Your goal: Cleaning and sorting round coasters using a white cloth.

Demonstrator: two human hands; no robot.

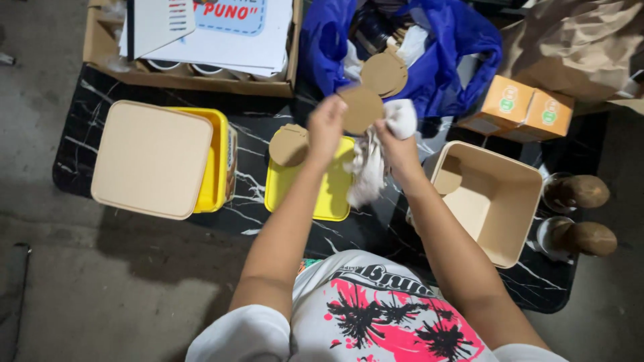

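My left hand [326, 131] holds a round brown disc [362, 107] up over the black marble table [268, 201]. My right hand [396, 144] grips a white cloth [367, 171] that presses against the disc and hangs down. Below the hands lies a flat yellow lid [315, 191] with another brown disc [289, 145] resting on its far left corner. More brown discs [384, 72] sit in an open blue bag [443, 53] just beyond the hands.
A beige square lid [151, 158] leans across a yellow box [216, 161] at left. An open beige box [493, 201] with one disc inside stands at right. Orange cartons [520, 107], a cardboard box of papers [201, 40] and two brown-capped jars [583, 214] ring the table.
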